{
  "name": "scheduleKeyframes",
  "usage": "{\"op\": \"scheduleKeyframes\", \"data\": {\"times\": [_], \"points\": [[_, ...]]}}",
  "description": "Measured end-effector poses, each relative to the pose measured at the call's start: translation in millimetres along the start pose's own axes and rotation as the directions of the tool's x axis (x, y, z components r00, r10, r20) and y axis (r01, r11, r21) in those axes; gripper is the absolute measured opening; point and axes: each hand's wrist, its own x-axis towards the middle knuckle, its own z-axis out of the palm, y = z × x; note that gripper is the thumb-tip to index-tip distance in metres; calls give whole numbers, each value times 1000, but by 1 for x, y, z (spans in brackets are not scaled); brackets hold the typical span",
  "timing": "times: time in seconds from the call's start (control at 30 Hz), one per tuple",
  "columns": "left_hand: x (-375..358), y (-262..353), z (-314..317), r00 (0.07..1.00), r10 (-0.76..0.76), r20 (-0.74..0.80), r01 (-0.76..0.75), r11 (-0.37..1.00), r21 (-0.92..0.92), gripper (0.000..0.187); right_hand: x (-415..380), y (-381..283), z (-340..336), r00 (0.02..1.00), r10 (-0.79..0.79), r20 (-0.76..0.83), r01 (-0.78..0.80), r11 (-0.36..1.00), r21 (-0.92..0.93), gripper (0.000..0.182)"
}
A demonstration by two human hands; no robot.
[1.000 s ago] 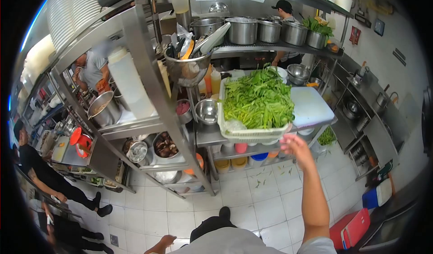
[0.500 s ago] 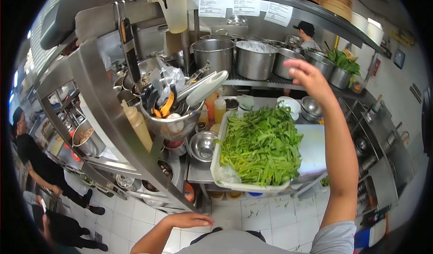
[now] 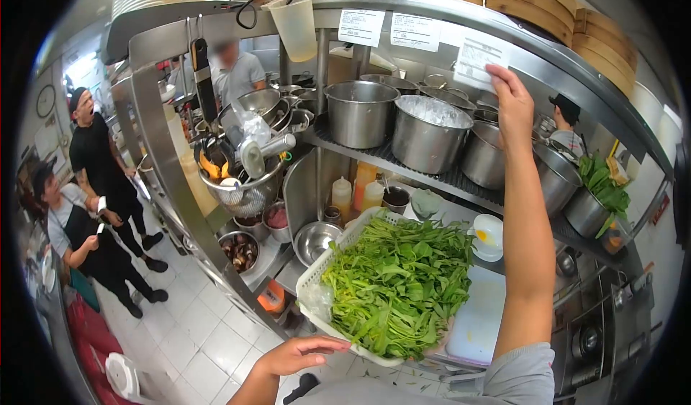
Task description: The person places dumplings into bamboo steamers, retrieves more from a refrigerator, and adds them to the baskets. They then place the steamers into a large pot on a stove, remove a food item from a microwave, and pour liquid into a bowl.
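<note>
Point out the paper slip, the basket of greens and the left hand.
Paper slip (image 3: 473, 63), head view, its middle.
Basket of greens (image 3: 317, 282), head view, left rim.
Left hand (image 3: 299, 353), head view, back of hand.

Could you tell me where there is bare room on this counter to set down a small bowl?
The white cutting board is bare between the basket of greens and the right forearm. Left of the basket it is crowded: steel bowl, sauce bottles and tubs. The pot shelf is full.
</note>
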Motion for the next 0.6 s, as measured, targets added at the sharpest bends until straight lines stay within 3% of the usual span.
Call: {"op": "scheduleKeyframes", "data": {"times": [0.17,0.27,0.37,0.47,0.53,0.6], "points": [[-10,-1,22,995,31,-95,-26,998,61,40,-32,25,-18,991,134,24,-133,990,-45,23],[-15,0,27,991,55,-124,-45,996,82,36,-23,27,-2,965,240,111,-214,956,-201,29],[-20,-3,35,983,47,-177,-26,992,121,37,-15,8,31,969,220,112,-192,956,-220,36],[-27,-6,39,979,57,-194,-39,994,98,36,5,7,60,994,89,60,-72,967,-245,45],[-36,-10,39,977,38,-209,-16,994,107,35,13,-14,79,937,337,93,-339,941,5,55],[-43,-12,39,974,22,-224,3,994,113,35,21,-15,102,928,371,33,-373,923,92,52]]}}
